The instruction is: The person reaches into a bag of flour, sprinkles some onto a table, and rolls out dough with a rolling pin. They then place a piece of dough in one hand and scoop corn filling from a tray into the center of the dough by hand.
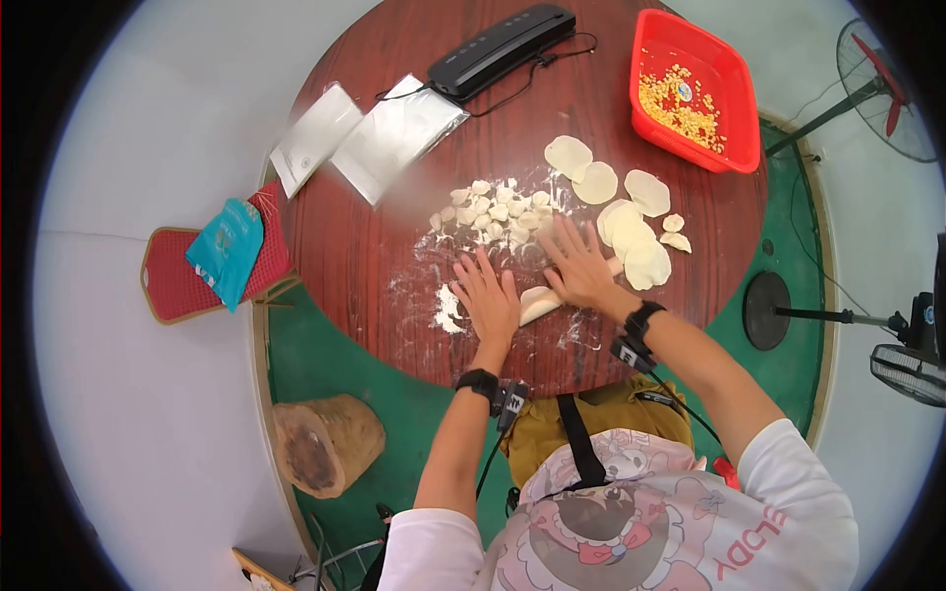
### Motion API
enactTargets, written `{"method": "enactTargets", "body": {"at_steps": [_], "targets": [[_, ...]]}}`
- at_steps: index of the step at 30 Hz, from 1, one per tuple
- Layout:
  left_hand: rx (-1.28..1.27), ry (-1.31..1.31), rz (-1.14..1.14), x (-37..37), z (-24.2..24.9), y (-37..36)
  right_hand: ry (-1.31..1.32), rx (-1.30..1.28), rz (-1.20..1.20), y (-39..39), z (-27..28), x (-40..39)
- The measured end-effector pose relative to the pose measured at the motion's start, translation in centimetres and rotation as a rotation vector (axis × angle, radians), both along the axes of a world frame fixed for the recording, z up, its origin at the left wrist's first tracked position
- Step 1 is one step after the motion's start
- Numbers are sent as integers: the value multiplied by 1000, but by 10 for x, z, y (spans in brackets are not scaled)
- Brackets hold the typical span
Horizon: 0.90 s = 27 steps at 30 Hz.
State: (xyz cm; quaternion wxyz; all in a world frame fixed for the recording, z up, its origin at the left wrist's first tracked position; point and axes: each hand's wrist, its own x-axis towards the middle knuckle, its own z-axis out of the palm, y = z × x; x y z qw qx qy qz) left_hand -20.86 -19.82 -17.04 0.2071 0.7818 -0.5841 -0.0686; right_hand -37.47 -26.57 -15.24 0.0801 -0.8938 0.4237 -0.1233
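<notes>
My left hand and my right hand lie flat with fingers stretched out, palms down over a pale wooden rolling pin. The pin shows between the hands, and a bit of its end sticks out past my right hand. A piece of dough seems to lie at the pin, mostly hidden. Beyond my fingers is a floury cluster of small dough pieces. Thin round dough wrappers lie right of my right hand, some overlapping. Left of my left hand is a little heap of flour.
A red plastic basin with yellow bits stands at the table's far right. A black vacuum sealer with its cord and clear plastic bags lie at the back. Beside the round table are a red chair, a log stool and fans.
</notes>
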Motion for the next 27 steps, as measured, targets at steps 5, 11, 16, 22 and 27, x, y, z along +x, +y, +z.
{"method": "enactTargets", "body": {"at_steps": [5,11,16,22,27], "targets": [[79,-72,-110,-26,4,50,-9,35,-1,44,-1,-25],[120,-28,-242,-37,7,84,8,113,-33,74,-3,-41],[102,-38,-256,-25,7,62,8,86,-68,55,-2,-26],[-53,111,-102,11,4,-1,-57,2,-139,-3,-2,11],[-83,254,-136,19,1,-5,-209,93,-103,-17,-1,13]]}}
